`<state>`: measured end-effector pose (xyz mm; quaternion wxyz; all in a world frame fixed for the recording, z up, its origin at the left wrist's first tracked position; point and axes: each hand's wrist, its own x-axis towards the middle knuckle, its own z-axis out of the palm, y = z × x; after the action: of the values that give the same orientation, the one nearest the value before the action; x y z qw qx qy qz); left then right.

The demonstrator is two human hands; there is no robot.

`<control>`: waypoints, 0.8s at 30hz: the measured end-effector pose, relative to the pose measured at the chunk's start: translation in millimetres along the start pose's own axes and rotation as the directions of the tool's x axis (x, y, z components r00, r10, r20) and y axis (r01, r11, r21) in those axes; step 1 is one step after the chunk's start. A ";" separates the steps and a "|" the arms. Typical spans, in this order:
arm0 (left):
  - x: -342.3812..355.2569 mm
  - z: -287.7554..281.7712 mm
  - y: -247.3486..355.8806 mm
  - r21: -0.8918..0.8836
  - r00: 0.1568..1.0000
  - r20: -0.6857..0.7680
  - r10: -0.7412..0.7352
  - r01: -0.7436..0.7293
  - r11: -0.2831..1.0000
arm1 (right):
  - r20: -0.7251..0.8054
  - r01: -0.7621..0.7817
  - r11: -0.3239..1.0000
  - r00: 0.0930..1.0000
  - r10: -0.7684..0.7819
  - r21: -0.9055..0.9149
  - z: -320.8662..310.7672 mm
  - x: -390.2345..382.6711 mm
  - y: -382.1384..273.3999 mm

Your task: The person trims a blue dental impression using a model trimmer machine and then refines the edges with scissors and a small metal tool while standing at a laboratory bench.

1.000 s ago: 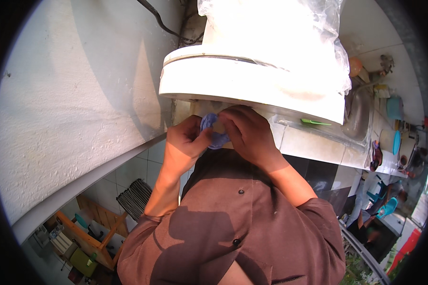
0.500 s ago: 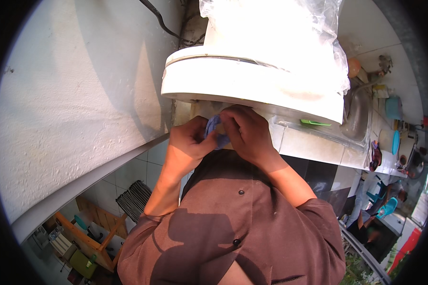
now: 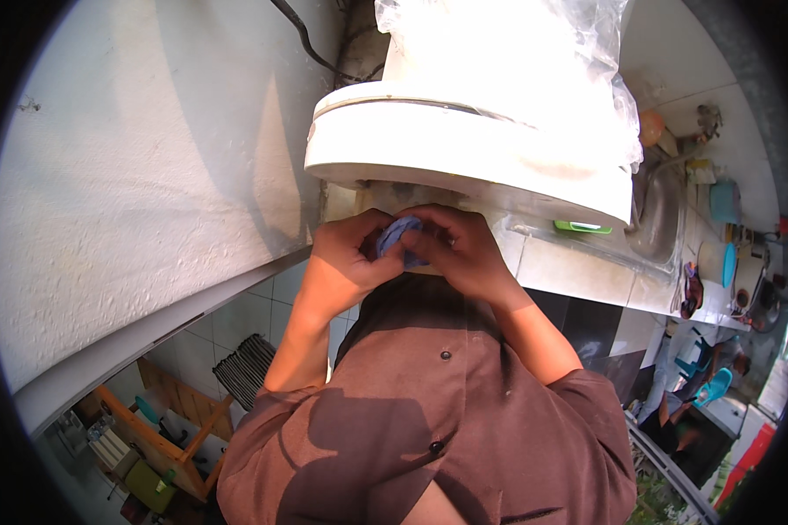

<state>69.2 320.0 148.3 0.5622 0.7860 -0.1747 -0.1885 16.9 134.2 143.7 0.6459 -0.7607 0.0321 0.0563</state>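
Both of my hands meet just below a large white round-edged object (image 3: 464, 140), which has clear plastic (image 3: 617, 105) draped over its top. Between them is a small crumpled blue item (image 3: 398, 236), maybe a cloth. My left hand (image 3: 341, 262) has its fingers curled round the item's left side. My right hand (image 3: 460, 249) grips it from the right, thumb across its front and fingers arched behind. The fingertips are partly hidden. A green utensil (image 3: 582, 226) lies to the right, under the white object's edge.
A textured white ledge (image 3: 123, 219) fills the left, with a dark cable (image 3: 311, 48) behind. Right are a steel sink (image 3: 657, 219), a blue-rimmed tub (image 3: 718, 262) and assorted kitchenware. Low down are a wooden frame (image 3: 184, 446), striped mat (image 3: 245, 367) and, at right, another person (image 3: 674, 402).
My hands have shifted and closed further round the blue item, which looks smaller and more bunched. My right thumb has come lower across it, and its earlier open middle is now covered.
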 end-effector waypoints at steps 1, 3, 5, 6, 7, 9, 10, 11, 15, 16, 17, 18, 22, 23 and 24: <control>1.2 -0.4 1.1 -0.022 0.999 0.018 -0.028 0.028 0.999 | -0.029 -0.023 0.998 0.999 0.025 0.061 2.2 -0.3 6.7; 3.9 -0.9 4.7 -0.063 0.995 0.054 -0.081 0.084 0.994 | -0.107 -0.041 0.989 0.993 0.057 0.145 5.5 -0.3 11.4; 1.3 5.5 -5.6 -0.153 0.999 0.032 0.000 0.005 0.988 | -0.209 -0.030 0.981 0.975 0.070 0.189 10.2 -1.2 11.3; -0.8 7.8 -9.1 -0.196 0.999 0.021 0.038 -0.033 0.980 | -0.240 -0.038 0.970 0.966 0.097 0.240 14.4 -1.9 11.2; -1.7 8.7 -8.7 -0.249 1.000 0.030 0.006 0.002 0.968 | -0.270 -0.045 0.956 0.955 0.126 0.290 18.9 -2.5 11.2; -3.8 10.9 -7.8 -0.351 0.997 0.051 -0.062 0.076 0.933 | -0.293 -0.064 0.928 0.939 0.181 0.368 22.4 -3.7 13.0; -3.8 14.1 -7.4 -0.405 0.996 -0.017 -0.083 0.069 0.912 | -0.288 -0.080 0.915 0.935 0.206 0.395 23.4 -4.4 14.3; -2.8 18.4 -6.9 -0.456 0.991 -0.085 -0.108 0.058 0.888 | -0.282 -0.095 0.902 0.932 0.230 0.422 24.4 -5.0 14.8; 0.9 10.2 -13.1 -0.393 0.978 -0.061 -0.197 0.158 0.906 | -0.261 -0.062 0.796 0.927 0.269 0.602 28.1 -4.2 9.2; 1.2 9.6 -12.2 -0.399 0.978 -0.067 -0.198 0.156 0.904 | -0.243 -0.074 0.769 0.926 0.290 0.635 27.9 -3.1 9.0; 1.5 9.0 -10.1 -0.405 0.977 -0.071 -0.199 0.154 0.901 | -0.224 -0.086 0.740 0.924 0.309 0.667 27.5 -2.1 8.8; 1.3 9.0 -9.3 -0.412 0.977 -0.076 -0.201 0.153 0.898 | -0.204 -0.107 0.728 0.924 0.324 0.677 26.9 -1.6 8.4; 5.5 16.4 -22.4 -0.425 0.981 -0.155 -0.118 0.041 0.904 | -0.186 -0.124 0.705 0.920 0.346 0.698 27.4 0.9 8.2; 6.3 17.8 -22.2 -0.430 0.980 -0.165 -0.112 0.030 0.902 | -0.198 -0.112 0.706 0.919 0.342 0.700 28.7 1.7 8.4; 7.4 18.9 -21.7 -0.437 0.980 -0.172 -0.104 0.019 0.899 | -0.209 -0.110 0.708 0.914 0.347 0.697 29.2 2.1 7.3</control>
<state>67.7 307.6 121.4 0.7307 0.6609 -0.0487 -0.1640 16.7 161.9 131.6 0.8495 -0.4640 0.2511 -0.0044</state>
